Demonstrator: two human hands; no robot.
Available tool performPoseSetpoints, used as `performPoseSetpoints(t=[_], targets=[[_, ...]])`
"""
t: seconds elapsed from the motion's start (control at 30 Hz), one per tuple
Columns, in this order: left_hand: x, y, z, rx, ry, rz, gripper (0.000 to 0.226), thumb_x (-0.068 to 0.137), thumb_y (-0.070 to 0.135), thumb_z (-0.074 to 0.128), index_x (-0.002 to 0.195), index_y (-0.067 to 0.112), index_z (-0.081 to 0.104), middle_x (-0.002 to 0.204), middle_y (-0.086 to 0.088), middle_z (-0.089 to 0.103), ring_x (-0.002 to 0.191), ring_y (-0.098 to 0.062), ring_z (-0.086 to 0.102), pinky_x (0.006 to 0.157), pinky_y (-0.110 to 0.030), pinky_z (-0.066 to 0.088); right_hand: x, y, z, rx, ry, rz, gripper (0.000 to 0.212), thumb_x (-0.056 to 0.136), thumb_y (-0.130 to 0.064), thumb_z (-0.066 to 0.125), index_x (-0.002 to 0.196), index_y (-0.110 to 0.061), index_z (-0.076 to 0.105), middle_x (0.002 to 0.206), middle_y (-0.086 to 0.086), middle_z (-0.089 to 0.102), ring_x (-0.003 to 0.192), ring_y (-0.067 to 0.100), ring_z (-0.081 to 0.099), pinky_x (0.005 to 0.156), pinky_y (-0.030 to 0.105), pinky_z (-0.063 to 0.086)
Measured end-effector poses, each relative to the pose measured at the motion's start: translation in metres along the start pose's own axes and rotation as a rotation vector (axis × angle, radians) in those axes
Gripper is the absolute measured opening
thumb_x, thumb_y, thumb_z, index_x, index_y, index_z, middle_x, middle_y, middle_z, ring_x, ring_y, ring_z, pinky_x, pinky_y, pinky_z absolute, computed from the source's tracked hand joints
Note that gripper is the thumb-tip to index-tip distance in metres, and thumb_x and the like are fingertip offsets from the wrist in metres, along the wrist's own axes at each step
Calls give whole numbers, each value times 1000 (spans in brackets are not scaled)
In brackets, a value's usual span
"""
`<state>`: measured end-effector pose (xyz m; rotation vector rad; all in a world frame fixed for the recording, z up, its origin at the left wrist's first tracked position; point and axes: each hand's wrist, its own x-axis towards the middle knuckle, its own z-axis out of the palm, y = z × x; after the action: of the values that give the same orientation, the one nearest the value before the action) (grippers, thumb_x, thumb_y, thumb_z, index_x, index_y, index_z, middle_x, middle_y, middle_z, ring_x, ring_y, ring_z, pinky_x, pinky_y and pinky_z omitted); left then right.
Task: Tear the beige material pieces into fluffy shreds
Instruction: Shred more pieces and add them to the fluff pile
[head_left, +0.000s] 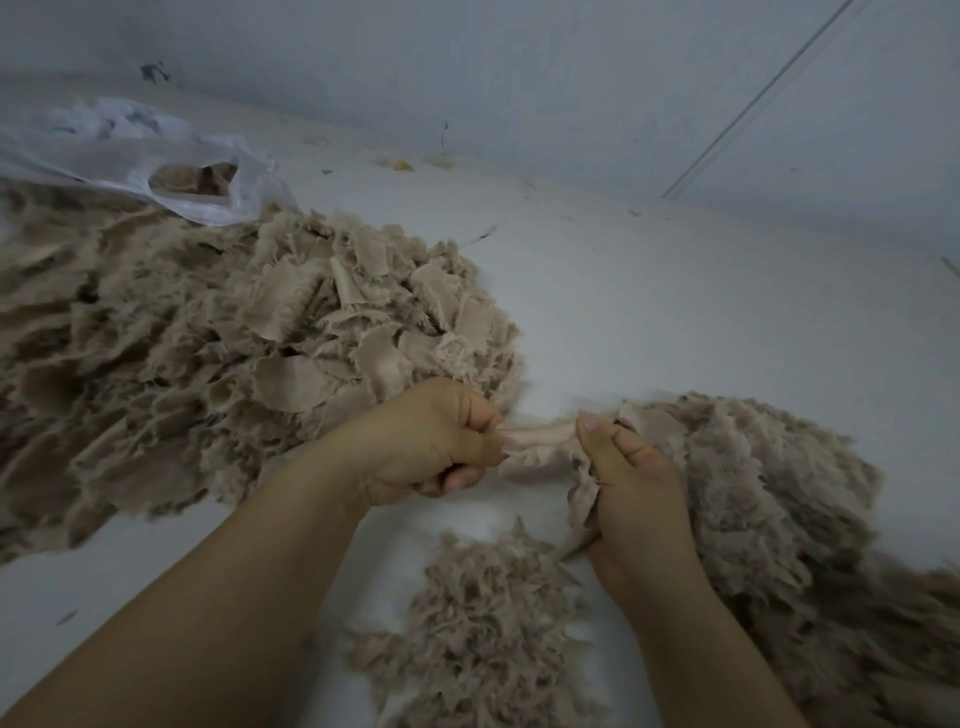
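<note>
A pale, smooth floor (649, 312) meets a light painted wall (519, 67) at its far edge, with small crumbs of debris (402, 165) along that edge. A big heap of flat, frayed beige pieces (234, 332) fills the left side, a thin white plastic bag (130, 156) lies at the far left corner, and soft fluffy shreds (753, 493) are piled at the right and near edges. The left hand (431, 441) and right hand (628, 493), close together, each pinch one end of a stretched beige strip (540, 434) between the piles.

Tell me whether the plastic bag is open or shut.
Open: the plastic bag lies on its side, and beige scraps show through its gaping mouth.
</note>
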<state>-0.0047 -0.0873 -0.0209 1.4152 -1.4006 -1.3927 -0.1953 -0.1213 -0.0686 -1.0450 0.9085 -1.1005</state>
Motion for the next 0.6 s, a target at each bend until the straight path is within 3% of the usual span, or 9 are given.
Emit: performPoseSetpoints(t=[0.07, 0.13, 0.2, 0.23, 0.3, 0.37, 0.4, 0.5, 0.6], targets=[[4, -1, 4, -128, 87, 29, 21, 95, 11, 59, 83, -5, 59, 43, -6, 47, 31, -12, 30, 35, -17, 22, 1, 2, 0, 5, -1, 3, 28, 85, -42, 67, 75, -18, 77, 59, 15, 58, 44, 22, 50, 44, 31, 48], [8, 1, 7, -387, 302, 133, 18, 97, 5, 52, 82, -2, 60, 46, -8, 50, 31, -14, 35, 35, -17, 27, 2, 5, 1, 21, 13, 6, 29, 92, -35, 65, 76, -13, 75, 70, 20, 59, 56, 27, 52, 56, 37, 51], [9, 5, 3, -707, 513, 305, 23, 98, 2, 46, 81, 7, 60, 57, -10, 60, 39, -16, 47, 39, -20, 36, 3, 5, 1, 63, 40, 27, 29, 97, -26, 62, 76, -13, 76, 65, 9, 60, 47, 16, 53, 48, 26, 51], [9, 7, 1, -817, 575, 399, 20, 100, 3, 44, 88, 7, 59, 71, -12, 68, 46, -18, 55, 43, -23, 43, 4, 4, -1, 94, 59, 48, 28, 99, -21, 60, 77, -12, 76, 60, 1, 61, 41, 7, 51, 41, 19, 45], [6, 8, 4, -883, 605, 477, 21, 102, 6, 43, 122, 8, 50, 101, -14, 73, 64, -22, 66, 53, -29, 53, 5, 4, -3, 130, 82, 67, 26, 102, -12, 56, 82, -10, 73, 54, -6, 59, 37, 1, 48, 36, 15, 39], [5, 2, 17, -745, 581, 345, 52, 99, 2, 49, 146, 14, 31, 104, -13, 73, 64, -25, 65, 52, -33, 51, 5, 6, -3, 90, 80, 41, 35, 103, -12, 54, 75, -15, 75, 51, -5, 56, 37, 5, 46, 37, 17, 38], [4, -1, 27, -566, 549, 263, 54, 97, 0, 54, 146, 13, 34, 96, -10, 74, 60, -24, 62, 48, -32, 48, 5, 6, -3, 60, 80, 29, 38, 103, -14, 55, 73, -17, 77, 52, -3, 58, 40, 7, 49, 40, 19, 41], [4, -9, 48, -32, 307, 195, 30, 83, 15, 77, 109, 12, 65, 75, -3, 64, 55, -14, 55, 46, -28, 43, 3, 4, 0, 7, 75, -1, 32, 103, -23, 56, 80, -21, 78, 77, 15, 73, 68, 26, 69, 60, 35, 55], [7, -6, 57, 116, 222, 242, 30, 73, 24, 85, 90, 15, 62, 71, -1, 59, 58, -10, 50, 53, -28, 43, 0, 3, 0, -38, 62, -20, 30, 103, -29, 55, 82, -23, 75, 83, 28, 69, 70, 36, 64, 53, 37, 55]])
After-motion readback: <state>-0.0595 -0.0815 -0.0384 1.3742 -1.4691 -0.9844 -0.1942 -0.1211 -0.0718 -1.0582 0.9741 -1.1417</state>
